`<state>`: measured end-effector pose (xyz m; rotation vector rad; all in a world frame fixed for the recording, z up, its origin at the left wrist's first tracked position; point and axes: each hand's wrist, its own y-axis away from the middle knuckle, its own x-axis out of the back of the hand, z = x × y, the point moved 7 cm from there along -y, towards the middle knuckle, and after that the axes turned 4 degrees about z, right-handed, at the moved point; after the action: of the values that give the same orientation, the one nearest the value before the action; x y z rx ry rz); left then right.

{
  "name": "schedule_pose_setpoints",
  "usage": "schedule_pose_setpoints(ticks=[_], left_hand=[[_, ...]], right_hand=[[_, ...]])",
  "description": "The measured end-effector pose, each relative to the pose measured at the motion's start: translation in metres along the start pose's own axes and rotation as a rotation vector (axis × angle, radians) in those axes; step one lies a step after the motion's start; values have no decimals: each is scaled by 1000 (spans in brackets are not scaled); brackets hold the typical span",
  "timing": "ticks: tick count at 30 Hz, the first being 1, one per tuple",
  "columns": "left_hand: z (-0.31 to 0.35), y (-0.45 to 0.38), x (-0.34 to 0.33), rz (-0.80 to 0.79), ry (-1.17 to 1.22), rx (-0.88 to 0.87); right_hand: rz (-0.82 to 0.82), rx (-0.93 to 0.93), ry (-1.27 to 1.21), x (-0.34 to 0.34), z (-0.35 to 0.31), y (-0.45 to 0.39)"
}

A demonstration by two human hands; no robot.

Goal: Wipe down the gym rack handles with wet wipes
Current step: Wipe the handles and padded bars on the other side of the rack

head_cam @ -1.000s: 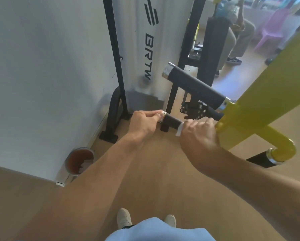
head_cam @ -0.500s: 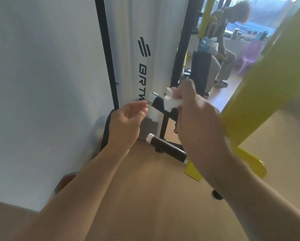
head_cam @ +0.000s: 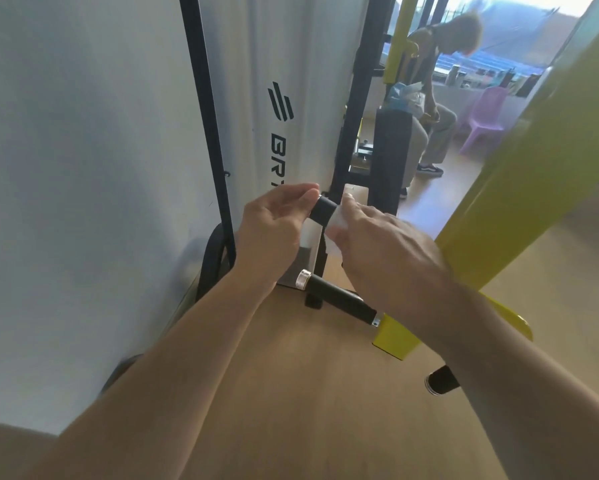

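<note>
Two black foam handles stick out leftward from the yellow rack arm [head_cam: 520, 188]. My left hand [head_cam: 274, 223] grips the chrome-capped end of the upper handle [head_cam: 322, 210]. My right hand [head_cam: 377, 244] is wrapped over that same handle just to the right, pressing a white wet wipe [head_cam: 338, 220] against it. Most of the upper handle is hidden under my right hand. The lower handle [head_cam: 339, 301], black with a chrome end cap, is free of both hands. A third black handle end [head_cam: 442, 380] shows below my right forearm.
A white panel with black lettering [head_cam: 277, 126] and black rack posts [head_cam: 204, 116] stand close on the left. A person sits behind the rack near a purple chair [head_cam: 485, 116]. Wooden floor [head_cam: 291, 393] lies below.
Both hands left the lower handle and rose to the upper one. My left hand, open half a second ago, has closed on its end; my right hand pressed the wipe onto it.
</note>
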<state>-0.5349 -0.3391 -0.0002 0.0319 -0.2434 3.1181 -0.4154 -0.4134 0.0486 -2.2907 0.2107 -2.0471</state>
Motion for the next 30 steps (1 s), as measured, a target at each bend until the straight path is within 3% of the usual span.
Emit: schedule_pose_setpoints(ticks=[4, 10, 12, 18, 26, 30], left_hand=[[2, -6, 3, -35, -11, 10], [0, -10, 0, -139, -29, 20], [2, -11, -2, -154, -48, 19], [5, -16, 3, -131, -62, 9], [4, -11, -2, -140, -52, 13], [6, -9, -1, -123, -38, 50]], right_hand=[[18, 73, -29, -6, -11, -19], [77, -90, 490, 4, 6, 19], [113, -65, 554, 2, 6, 14], [170, 74, 351, -15, -15, -28], [-94, 158, 226, 3, 6, -4], [20, 149, 50, 3, 3, -13]])
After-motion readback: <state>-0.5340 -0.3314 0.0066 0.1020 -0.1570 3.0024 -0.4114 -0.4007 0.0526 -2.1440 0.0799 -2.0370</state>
